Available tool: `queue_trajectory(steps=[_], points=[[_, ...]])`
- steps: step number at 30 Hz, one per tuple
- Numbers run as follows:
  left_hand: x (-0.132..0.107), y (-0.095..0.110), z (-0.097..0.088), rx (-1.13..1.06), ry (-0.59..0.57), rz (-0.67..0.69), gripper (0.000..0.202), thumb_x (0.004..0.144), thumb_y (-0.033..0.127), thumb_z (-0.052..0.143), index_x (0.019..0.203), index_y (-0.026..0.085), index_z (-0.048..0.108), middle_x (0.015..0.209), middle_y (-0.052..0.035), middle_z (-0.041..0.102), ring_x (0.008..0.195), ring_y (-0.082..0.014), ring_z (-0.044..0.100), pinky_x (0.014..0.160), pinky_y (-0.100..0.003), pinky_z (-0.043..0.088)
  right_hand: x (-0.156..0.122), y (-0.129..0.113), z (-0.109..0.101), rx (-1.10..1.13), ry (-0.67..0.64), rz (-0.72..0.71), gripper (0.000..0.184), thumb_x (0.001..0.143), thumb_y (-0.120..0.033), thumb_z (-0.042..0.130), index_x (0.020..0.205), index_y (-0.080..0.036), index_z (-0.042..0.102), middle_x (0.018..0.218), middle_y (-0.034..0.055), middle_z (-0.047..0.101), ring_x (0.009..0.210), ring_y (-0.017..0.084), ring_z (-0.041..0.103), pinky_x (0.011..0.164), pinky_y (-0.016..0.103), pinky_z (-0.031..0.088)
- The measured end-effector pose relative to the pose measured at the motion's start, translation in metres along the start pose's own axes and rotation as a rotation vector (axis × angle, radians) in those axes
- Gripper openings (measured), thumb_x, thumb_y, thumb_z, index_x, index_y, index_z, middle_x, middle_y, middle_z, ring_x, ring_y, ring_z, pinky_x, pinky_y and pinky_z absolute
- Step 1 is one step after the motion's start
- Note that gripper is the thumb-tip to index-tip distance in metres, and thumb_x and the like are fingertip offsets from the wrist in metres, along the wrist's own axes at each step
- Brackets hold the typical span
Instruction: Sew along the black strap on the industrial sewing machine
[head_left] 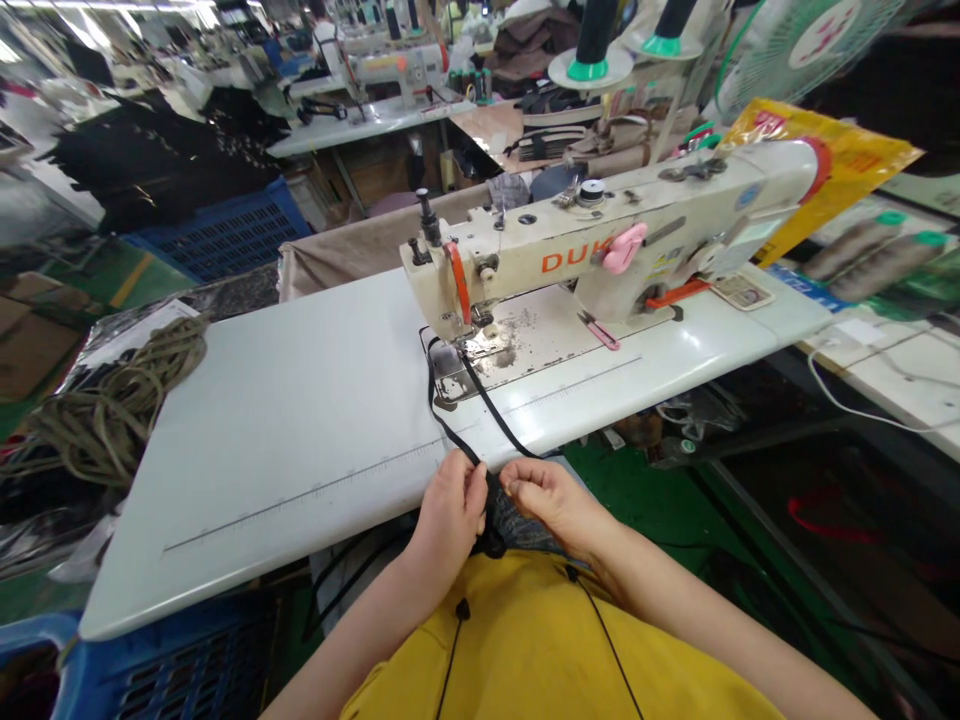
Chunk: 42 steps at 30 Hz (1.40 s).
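A narrow black strap (491, 408) runs in two strands from under the needle area of a white sewing machine (517, 260) to the table's front edge. My left hand (456, 505) is closed on the left strand, with its fingers pinched at the edge. Close beside it, my right hand (551, 500) is closed on the right strand where that bends over the edge. More black material bunches below and between the hands, partly hidden by the fingers. Pink-handled thread snips (600, 330) lie on the machine bed, apart from both hands.
The white sewing table (300, 400) carries a printed ruler line. A coil of olive cord (127, 400) sits off its left end. Blue baskets (232, 230) stand behind and lower left. Thread cones (596, 45), a fan (810, 45) and a yellow bag (832, 170) are behind the machine.
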<state>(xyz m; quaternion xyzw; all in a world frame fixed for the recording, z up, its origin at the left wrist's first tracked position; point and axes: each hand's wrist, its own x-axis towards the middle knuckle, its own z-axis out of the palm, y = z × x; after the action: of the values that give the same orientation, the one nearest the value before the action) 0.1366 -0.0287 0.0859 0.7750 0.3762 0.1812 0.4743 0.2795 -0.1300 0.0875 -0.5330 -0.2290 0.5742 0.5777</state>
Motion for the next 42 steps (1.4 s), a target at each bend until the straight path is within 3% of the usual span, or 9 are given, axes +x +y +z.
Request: queue_trajectory(steps=[6,13,18,22,28,31,35,39,42], points=[[0.001,-0.002,0.001,0.094,0.026,0.032,0.027,0.103,0.040,0.046,0.080,0.027,0.039,0.058,0.0074,0.042,0.050,-0.0173,0.049,0.057,-0.031,0.035,0.000,0.003,-0.004,0.022,0.008,0.002,0.015,0.072,-0.033,0.065,0.075,-0.019,0.060,0.059,-0.0078,0.039,0.054,0.008,0.025,0.054,0.026,0.018],[0.002,0.003,-0.008,-0.086,-0.003,-0.049,0.031,0.104,0.048,0.046,0.084,0.025,0.045,0.060,0.0076,0.050,0.038,-0.0112,0.043,0.045,-0.026,0.033,0.003,-0.005,-0.014,0.137,0.147,-0.039,0.027,0.078,-0.043,0.071,0.077,-0.019,0.059,0.060,-0.0076,0.036,0.056,0.010,0.026,0.054,0.027,0.017],[0.001,0.008,-0.007,-0.217,0.021,-0.039,0.031,0.106,0.050,0.049,0.089,0.023,0.052,0.062,0.0066,0.055,0.039,-0.0093,0.047,0.042,-0.022,0.036,-0.001,-0.009,-0.006,-0.075,-0.029,-0.113,0.043,0.083,-0.059,0.079,0.086,-0.020,0.062,0.077,-0.0013,0.057,0.073,0.015,0.050,0.070,0.028,0.040],[0.001,0.009,-0.007,-0.307,-0.028,-0.067,0.037,0.103,0.055,0.053,0.085,0.022,0.052,0.067,0.0040,0.061,0.041,-0.0086,0.048,0.040,-0.021,0.036,-0.001,0.001,0.004,-0.236,-0.181,-0.100,0.049,0.079,-0.064,0.082,0.086,-0.020,0.064,0.081,-0.0009,0.061,0.077,0.016,0.054,0.073,0.028,0.043],[0.003,0.008,-0.016,-0.495,0.017,-0.118,0.032,0.099,0.050,0.066,0.104,0.018,0.065,0.070,0.0043,0.058,0.048,-0.0059,0.045,0.046,-0.018,0.034,0.001,0.005,-0.008,-0.537,-0.182,-0.215,0.046,0.096,-0.058,0.065,0.070,-0.020,0.070,0.071,0.0025,0.068,0.071,0.019,0.061,0.068,0.029,0.042],[0.006,0.010,-0.018,-0.757,0.041,-0.173,0.032,0.092,0.046,0.077,0.102,0.017,0.068,0.081,-0.0002,0.065,0.057,-0.0057,0.049,0.047,-0.016,0.034,-0.001,0.002,-0.014,-0.677,-0.112,-0.277,0.035,0.101,-0.044,0.058,0.080,-0.023,0.076,0.068,0.0025,0.069,0.068,0.019,0.061,0.068,0.030,0.042],[0.010,0.013,-0.017,-1.029,0.130,-0.237,0.032,0.085,0.041,0.086,0.090,0.016,0.067,0.091,-0.0027,0.066,0.072,-0.0081,0.057,0.059,-0.016,0.046,-0.003,0.009,-0.014,-0.453,-0.061,-0.085,0.034,0.100,-0.045,0.057,0.113,-0.021,0.076,0.069,0.0014,0.070,0.060,0.016,0.059,0.061,0.029,0.043],[0.010,0.011,-0.016,-1.125,0.184,-0.251,0.032,0.085,0.040,0.086,0.086,0.015,0.067,0.083,0.0007,0.059,0.068,-0.0071,0.050,0.061,-0.016,0.047,-0.007,0.013,-0.012,-0.049,-0.099,0.047,0.047,0.087,-0.057,0.075,0.109,-0.016,0.072,0.085,0.0058,0.075,0.066,0.016,0.065,0.061,0.027,0.046],[0.009,0.010,-0.016,-1.134,0.174,-0.244,0.033,0.086,0.042,0.086,0.084,0.015,0.066,0.079,0.0016,0.056,0.066,-0.0073,0.046,0.059,-0.016,0.045,-0.010,0.010,-0.013,0.014,-0.079,0.027,0.045,0.086,-0.059,0.080,0.100,-0.016,0.076,0.092,0.0081,0.077,0.081,0.017,0.069,0.071,0.027,0.048]])
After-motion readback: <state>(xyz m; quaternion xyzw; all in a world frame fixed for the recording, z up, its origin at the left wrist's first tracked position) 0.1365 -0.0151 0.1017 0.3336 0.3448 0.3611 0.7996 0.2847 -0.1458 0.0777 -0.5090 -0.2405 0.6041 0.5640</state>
